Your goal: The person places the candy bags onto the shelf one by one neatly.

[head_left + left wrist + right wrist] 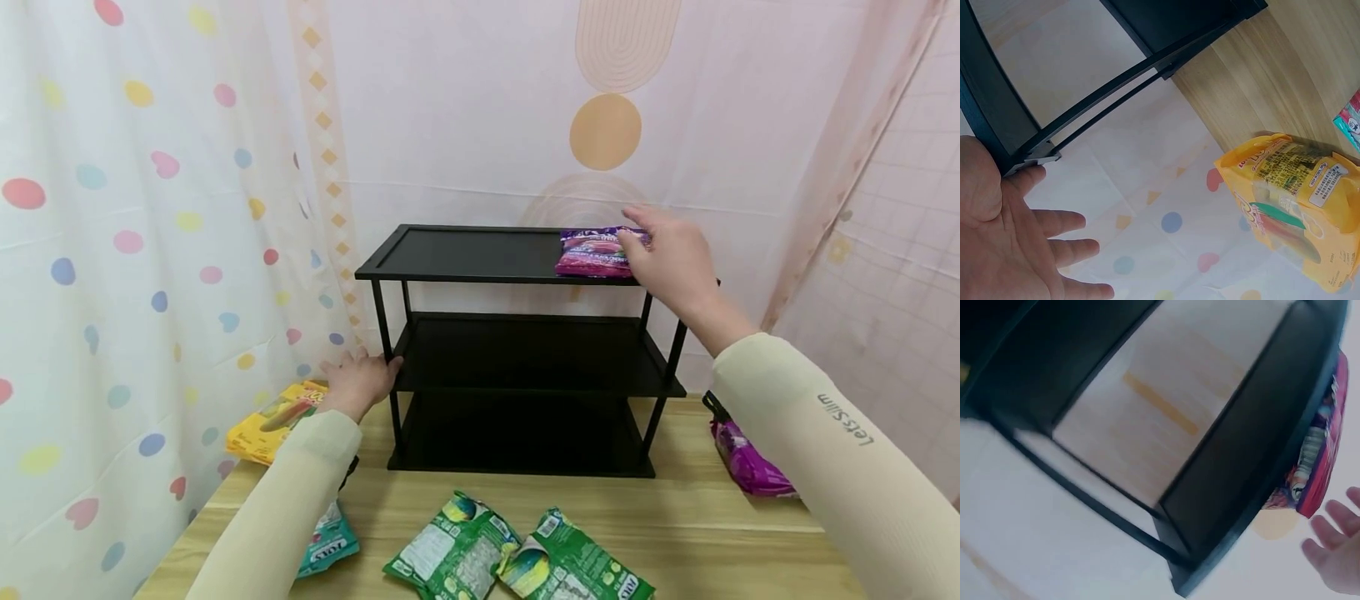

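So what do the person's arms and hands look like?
Both arms wear long, pale cream sleeves, smooth and tube-shaped, ending at the wrists. The right sleeve has dark lettering that looks like "LetsSlim"; I can't see any on the left sleeve. The left hand and right hand are bare, with no gloves.

Packet: a small purple-and-pink glossy plastic packet (592,254), printed face showing, lying near the front edge of the top shelf, toward its right end.
Packet's right end: the right hand (672,258) just beside it, fingers extended.
Rack: a black three-tier rack with flat rectangular shelves (472,254) and thin posts, standing upright on the wood-grain tabletop (697,533).
Rack's left side: the left hand (360,382) touching it at about middle-shelf height, fingers spread.
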The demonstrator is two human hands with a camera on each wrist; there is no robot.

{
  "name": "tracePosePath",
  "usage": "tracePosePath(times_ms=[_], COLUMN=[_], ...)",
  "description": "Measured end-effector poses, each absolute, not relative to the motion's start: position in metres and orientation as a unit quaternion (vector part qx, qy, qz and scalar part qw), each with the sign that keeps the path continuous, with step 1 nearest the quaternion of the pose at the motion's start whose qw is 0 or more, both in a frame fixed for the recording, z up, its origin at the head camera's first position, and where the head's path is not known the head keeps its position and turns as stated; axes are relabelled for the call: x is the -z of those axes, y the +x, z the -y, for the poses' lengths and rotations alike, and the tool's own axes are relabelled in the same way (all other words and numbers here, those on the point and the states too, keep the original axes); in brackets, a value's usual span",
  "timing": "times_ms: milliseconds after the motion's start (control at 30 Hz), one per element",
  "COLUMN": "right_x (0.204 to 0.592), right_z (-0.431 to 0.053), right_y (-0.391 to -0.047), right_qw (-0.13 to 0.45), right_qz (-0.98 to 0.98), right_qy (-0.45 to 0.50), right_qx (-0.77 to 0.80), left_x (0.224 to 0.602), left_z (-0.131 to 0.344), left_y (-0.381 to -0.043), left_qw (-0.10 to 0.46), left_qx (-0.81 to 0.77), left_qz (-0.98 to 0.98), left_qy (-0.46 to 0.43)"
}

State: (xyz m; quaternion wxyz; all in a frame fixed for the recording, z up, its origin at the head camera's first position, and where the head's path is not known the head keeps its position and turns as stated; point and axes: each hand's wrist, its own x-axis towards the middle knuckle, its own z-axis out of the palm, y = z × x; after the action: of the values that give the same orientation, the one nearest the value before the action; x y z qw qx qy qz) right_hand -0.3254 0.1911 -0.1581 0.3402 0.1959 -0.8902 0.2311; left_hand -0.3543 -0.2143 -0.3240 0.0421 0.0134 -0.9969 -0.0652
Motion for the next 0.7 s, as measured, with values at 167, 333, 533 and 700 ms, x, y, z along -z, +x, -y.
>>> tracePosePath(times_ms=[167,333,533,700], right_x=[0.175,0.189,0.202,0.210], right_z=[-0.185,-0.186,-0.190,-0.191], right_y=[-0.327,-0.329,-0.331,-0.332], right_qw=[0.477,0.530,0.545,0.564], right_qz=[0.829,0.788,0.771,0.748], right_qy=[0.275,0.307,0.329,0.350], right_qx=[-0.100,-0.063,-0.008,0.034], left_x=[0.325,0.326,0.326,0.326], left_z=[0.215,0.215,0.214,0.214], left_y=[-0.355,-0.356,-0.357,-0.356], left_qw=[0.040,0.039,0.045,0.045], left_qx=[0.063,0.064,0.063,0.063], left_qz=[0.997,0.997,0.997,0.997], left_qy=[0.016,0.019,0.015,0.015])
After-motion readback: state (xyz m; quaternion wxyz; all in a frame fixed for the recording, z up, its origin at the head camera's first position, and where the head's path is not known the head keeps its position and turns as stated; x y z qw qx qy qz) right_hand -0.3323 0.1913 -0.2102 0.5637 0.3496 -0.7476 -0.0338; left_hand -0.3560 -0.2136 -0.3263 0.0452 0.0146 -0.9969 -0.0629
